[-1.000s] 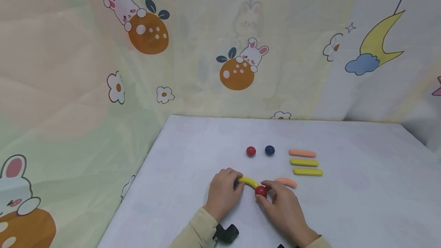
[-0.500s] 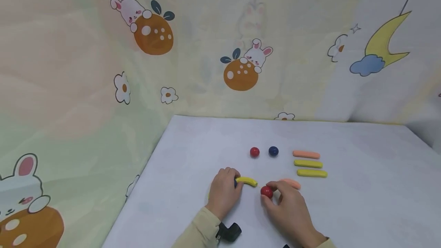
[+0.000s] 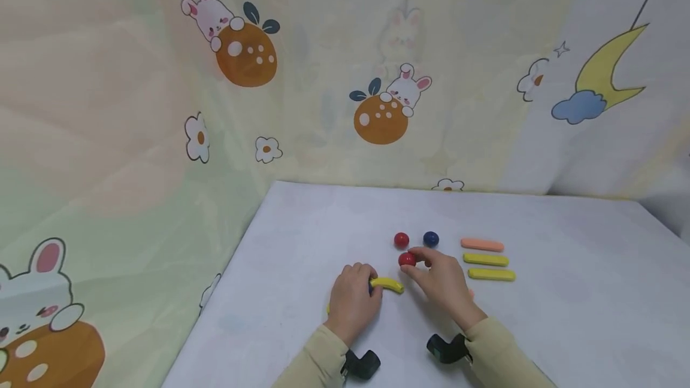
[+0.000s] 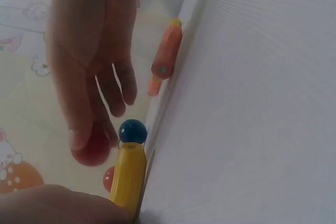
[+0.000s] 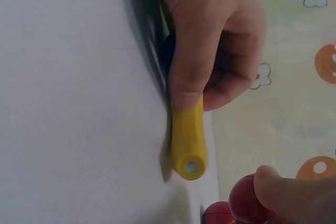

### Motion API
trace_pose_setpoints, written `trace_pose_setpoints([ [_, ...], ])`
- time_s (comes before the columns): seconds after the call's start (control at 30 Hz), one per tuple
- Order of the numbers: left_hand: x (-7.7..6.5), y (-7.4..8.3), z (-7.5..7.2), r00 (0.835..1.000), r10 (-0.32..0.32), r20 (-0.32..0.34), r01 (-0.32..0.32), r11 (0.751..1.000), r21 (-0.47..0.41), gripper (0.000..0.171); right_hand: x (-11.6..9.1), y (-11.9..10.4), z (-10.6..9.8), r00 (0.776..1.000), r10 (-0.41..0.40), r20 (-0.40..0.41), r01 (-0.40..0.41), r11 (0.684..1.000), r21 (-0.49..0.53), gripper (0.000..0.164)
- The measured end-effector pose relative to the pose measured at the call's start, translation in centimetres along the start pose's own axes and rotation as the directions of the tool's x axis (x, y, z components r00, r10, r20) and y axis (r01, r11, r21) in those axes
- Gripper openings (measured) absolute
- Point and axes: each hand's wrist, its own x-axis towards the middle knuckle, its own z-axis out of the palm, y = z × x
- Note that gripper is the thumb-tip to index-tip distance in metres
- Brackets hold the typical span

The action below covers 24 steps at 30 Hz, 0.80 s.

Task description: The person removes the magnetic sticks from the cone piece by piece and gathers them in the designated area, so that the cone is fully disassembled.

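My left hand [image 3: 353,304] grips a curved yellow stick [image 3: 389,284] low over the table; its near end in the right wrist view shows a small round metallic spot [image 5: 191,166]. A dark blue ball [image 3: 370,287] peeks out beside the left thumb, mostly hidden by the hand. Another bit of yellow [image 3: 328,309] shows past the hand's left side. Between thumb and forefinger my right hand [image 3: 444,283] pinches a shiny red ball [image 3: 406,260], apart from the yellow stick and just in front of a second red ball [image 3: 401,240].
Further back lies a loose dark blue ball [image 3: 430,239]. To its right, a straight orange stick [image 3: 482,245] and two yellow sticks [image 3: 486,260] lie in a row. Behind the right hand, a curved orange stick [image 3: 471,294] is almost hidden. A printed cloth backs the white table [image 3: 582,304].
The red ball in my right hand has come away from the yellow stick's end, first to the right, then toward the far balls. My left hand keeps its grip in place.
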Motion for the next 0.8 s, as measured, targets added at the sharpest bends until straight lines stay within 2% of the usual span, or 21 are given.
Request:
trace_pose_setpoints([
  [0.1, -0.1, -0.1, 0.1, 1.000, -0.008, 0.002, 0.008, 1.000, 0.010, 0.017, 1.2, 0.2, 0.9, 0.998, 0.035, 0.049, -0.035, 0.999, -0.009, 0.040],
  [0.23, -0.2, -0.1, 0.1, 1.000, -0.014, -0.001, 0.014, 1.000, 0.022, 0.017, 2.1, 0.6, 1.9, 0.996, 0.051, 0.077, -0.049, 0.998, -0.026, 0.039],
  [0.4, 0.0, -0.2, -0.1, 1.000, -0.023, -0.011, 0.023, 0.999, 0.039, 0.017, 2.8, 0.8, 2.6, 0.997, 0.051, 0.061, -0.049, 0.998, -0.036, 0.040],
  [0.8, 0.0, 0.1, -0.2, 0.999, -0.042, 0.010, 0.041, 0.998, 0.045, 0.017, 3.1, 1.2, 2.6, 0.996, 0.076, 0.055, -0.075, 0.997, -0.021, 0.043],
])
